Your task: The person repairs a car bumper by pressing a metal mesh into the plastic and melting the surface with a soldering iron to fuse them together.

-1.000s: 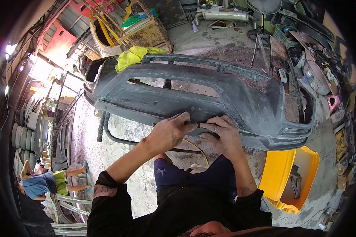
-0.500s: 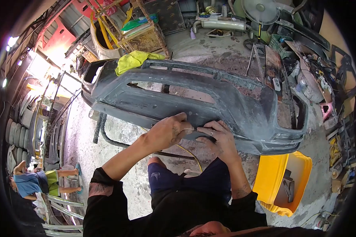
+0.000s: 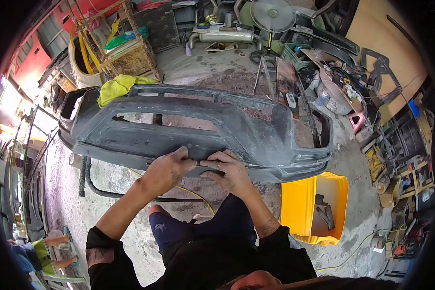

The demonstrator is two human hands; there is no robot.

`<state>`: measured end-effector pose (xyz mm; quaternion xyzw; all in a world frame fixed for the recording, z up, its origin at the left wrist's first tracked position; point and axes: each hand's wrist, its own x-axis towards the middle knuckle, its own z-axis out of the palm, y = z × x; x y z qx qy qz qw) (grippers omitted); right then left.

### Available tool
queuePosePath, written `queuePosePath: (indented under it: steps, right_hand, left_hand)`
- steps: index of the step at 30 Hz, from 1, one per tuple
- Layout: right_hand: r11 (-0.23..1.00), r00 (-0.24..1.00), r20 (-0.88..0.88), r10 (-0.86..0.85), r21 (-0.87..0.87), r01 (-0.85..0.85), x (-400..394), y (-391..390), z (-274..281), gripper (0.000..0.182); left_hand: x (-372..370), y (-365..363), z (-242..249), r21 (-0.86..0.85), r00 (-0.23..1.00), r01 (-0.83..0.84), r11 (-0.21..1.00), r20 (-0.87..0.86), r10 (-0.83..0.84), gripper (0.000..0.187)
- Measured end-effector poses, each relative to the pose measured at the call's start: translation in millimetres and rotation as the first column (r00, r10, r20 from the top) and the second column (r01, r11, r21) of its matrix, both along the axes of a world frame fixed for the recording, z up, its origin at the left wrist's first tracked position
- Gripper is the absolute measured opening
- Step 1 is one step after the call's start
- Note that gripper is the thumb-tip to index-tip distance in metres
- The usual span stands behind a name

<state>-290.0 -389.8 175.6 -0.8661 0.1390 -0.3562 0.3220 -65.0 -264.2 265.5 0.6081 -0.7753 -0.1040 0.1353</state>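
A dark grey car bumper (image 3: 179, 137) with whitish scuffed patches lies across the view in front of me. My left hand (image 3: 168, 170) is at its near lower edge, fingers curled and pressed together. Close on its right, my right hand (image 3: 229, 170) has thumb and fingers pinched around the same edge, with a ring on one finger. The fingertips of both hands nearly meet. Whatever small thing may be between them is too small to make out. A yellow-green cloth (image 3: 116, 89) is draped over the bumper's far left part.
A yellow container (image 3: 299, 208) holding water and dark pieces stands at the right. Black tubing (image 3: 106, 193) runs below the bumper. A fan (image 3: 273, 14) and a silver muffler (image 3: 226, 37) are at the back. Another person's legs (image 3: 58, 240) show at lower left.
The whole view has shifted, so the bumper and both hands appear further left. The other person is now partly cut off at the left. Both hands keep nearly the same pose at the edge.
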Motion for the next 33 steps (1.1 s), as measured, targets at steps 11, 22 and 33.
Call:
queuePosePath:
  steps: [11,22,33]
  right_hand:
    - [1.000,1.000,0.019,-0.009,-0.009,0.009,2.9,2.0,3.4,0.040]
    - [0.991,0.998,-0.010,-0.054,0.122,0.055,-2.9,-1.2,1.0,0.052]
    - [0.995,1.000,0.007,0.012,0.099,-0.013,-3.9,-4.8,0.7,0.044]
  left_hand:
    - [-0.4,-2.7,-8.3,-0.023,0.985,0.088,0.996,0.151,-0.083,0.018]
    - [10.0,-8.6,-2.9,0.000,0.981,0.171,0.985,0.097,-0.170,0.019]
    - [-1.7,-13.0,-0.6,-0.031,0.986,0.164,0.986,0.034,-0.163,0.010]
